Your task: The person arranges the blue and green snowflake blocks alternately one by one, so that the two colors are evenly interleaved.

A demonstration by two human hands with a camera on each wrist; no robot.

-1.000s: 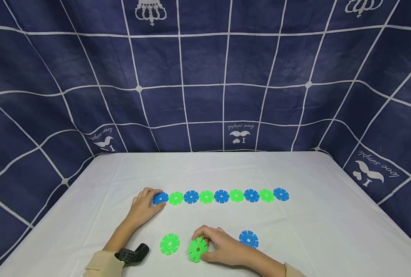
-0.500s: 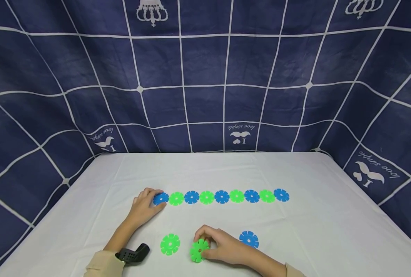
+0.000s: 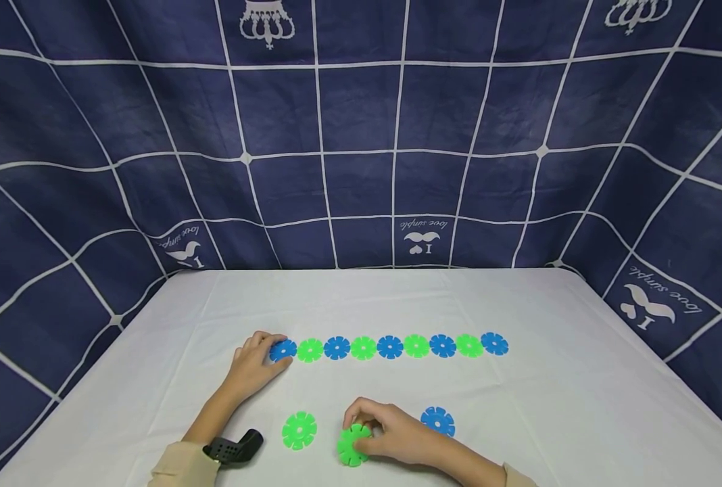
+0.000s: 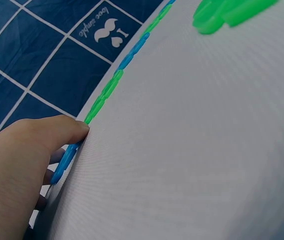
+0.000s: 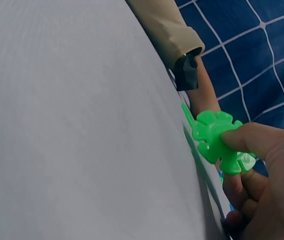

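Head view, left to right. Left hand [image 3: 253, 365] rests on the white tabletop [image 3: 580, 379], fingers relaxed, fingertips touching the blue disc [image 3: 282, 350] at the left end of a row of nine discs [image 3: 390, 346], alternating blue and green, edge to edge, across the tabletop's middle. A black wrist mount [image 3: 233, 448] sits on that forearm. Just right of the mount, a loose green disc [image 3: 299, 430] lies flat, apart from both hands.

Right hand [image 3: 391, 433] is near the front edge, thumb and fingers clamped on a second green disc [image 3: 352, 444], tilted up off the cloth; right wrist view shows the thumb [image 5: 251, 140] pressed on its face and the disc [image 5: 216, 137] clear of the surface. A loose blue disc [image 3: 438, 421] lies flat just beyond the right hand's knuckles.

Left wrist view: thumb [image 4: 57, 131] at the row's edge, nothing gripped.
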